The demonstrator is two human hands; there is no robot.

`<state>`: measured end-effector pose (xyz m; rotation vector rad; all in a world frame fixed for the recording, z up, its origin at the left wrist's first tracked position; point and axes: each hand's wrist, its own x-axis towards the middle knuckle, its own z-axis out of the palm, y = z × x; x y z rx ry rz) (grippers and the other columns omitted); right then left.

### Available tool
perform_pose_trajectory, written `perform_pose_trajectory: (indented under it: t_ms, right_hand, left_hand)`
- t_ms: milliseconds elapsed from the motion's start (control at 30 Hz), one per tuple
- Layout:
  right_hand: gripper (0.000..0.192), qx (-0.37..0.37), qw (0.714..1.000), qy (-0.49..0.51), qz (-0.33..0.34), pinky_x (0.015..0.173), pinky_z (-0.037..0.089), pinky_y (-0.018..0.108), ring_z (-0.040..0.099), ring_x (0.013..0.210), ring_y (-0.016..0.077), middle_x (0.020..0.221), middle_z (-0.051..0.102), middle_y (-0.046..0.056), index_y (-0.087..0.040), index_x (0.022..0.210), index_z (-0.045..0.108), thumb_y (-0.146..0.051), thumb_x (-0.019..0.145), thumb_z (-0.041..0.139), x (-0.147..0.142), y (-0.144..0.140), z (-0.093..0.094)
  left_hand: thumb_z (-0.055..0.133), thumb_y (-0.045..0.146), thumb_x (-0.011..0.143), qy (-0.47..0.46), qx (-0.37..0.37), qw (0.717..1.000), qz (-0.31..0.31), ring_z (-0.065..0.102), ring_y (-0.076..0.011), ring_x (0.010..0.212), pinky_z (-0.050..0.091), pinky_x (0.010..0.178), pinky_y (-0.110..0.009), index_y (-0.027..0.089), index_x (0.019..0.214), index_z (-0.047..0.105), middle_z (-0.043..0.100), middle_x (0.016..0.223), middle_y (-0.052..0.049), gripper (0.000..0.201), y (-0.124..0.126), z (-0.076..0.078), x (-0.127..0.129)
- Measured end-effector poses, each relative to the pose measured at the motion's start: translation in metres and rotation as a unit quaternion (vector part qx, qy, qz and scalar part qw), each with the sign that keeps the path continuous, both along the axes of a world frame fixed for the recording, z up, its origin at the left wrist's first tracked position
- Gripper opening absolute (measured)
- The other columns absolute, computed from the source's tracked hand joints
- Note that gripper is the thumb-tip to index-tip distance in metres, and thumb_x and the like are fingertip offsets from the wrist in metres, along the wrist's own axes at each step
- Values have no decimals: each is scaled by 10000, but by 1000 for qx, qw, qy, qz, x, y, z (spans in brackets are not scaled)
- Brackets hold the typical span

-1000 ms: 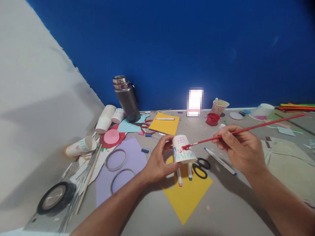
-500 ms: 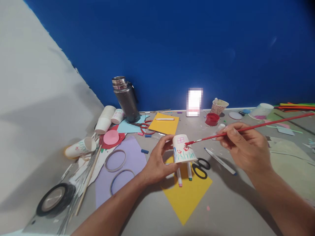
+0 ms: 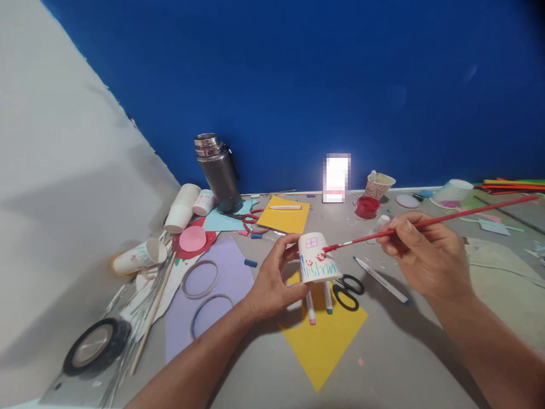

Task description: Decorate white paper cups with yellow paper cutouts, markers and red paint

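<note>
Paper cup (image 3: pixel 317 258), turned upside down, is at the centre of the frame, and the left hand (image 3: pixel 272 281) pinches it from the left side, thumb on the front wall and fingers behind. The cup is white, with a small pink window drawn near its top, green grass lines along the rim and some red spots between them. It stays over the upper corner of a yellow paper sheet (image 3: pixel 323 341) on the grey worktop (image 3: pixel 395 363); I cannot tell if it touches the sheet or is lifted a little. The right hand (image 3: pixel 426 255), at the right of centre, has its fingers pressed together around a long red paintbrush (image 3: pixel 426 223), and the wet red tip is just at the right wall of the cup, near the red spots. Under the cup two markers (image 3: pixel 319 304) lie on the yellow sheet, and black scissors (image 3: pixel 349 289) are just to the right of them. A white pen (image 3: pixel 380 279) lies below the right hand. Further back, near the blue wall, a red paint pot (image 3: pixel 367 207) stands, and a steel flask (image 3: pixel 217 170) is at the upper left of centre.
</note>
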<state>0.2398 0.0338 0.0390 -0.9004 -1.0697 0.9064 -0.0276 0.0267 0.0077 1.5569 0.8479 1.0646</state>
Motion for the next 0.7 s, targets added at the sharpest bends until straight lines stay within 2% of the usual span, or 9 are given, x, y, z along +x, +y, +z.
perform_pose_trajectory:
  t_ms: [333, 467, 700]
  right_hand:
    - [299, -12, 1000, 2, 4, 484, 433, 269, 581, 583, 146, 716, 735, 33, -269, 788, 758, -527, 756, 906, -5, -1, 0]
    - [293, -4, 1000, 23, -13, 473, 424, 255, 567, 578, 131, 729, 729, 34, -250, 786, 752, -500, 765, 903, -4, 0, 1]
    - [320, -12, 1000, 20, -5, 474, 415, 262, 551, 564, 129, 706, 727, 33, -253, 770, 755, -530, 741, 914, -5, 0, 3]
  left_hand:
    - [780, 122, 736, -11, 5, 1000, 7, 578, -317, 1379, 414, 1201, -492, 268, 1330, 495, 569, 1440, -116, 675, 0, -1, 1]
    - [772, 120, 747, -17, -3, 1000, 5, 577, -308, 1378, 432, 1184, -481, 276, 1330, 488, 562, 1442, -110, 667, -1, -2, 0]
    - [794, 138, 760, -28, -7, 1000, -5, 574, -309, 1384, 452, 1159, -469, 281, 1343, 471, 557, 1446, -107, 682, 0, -7, -1]
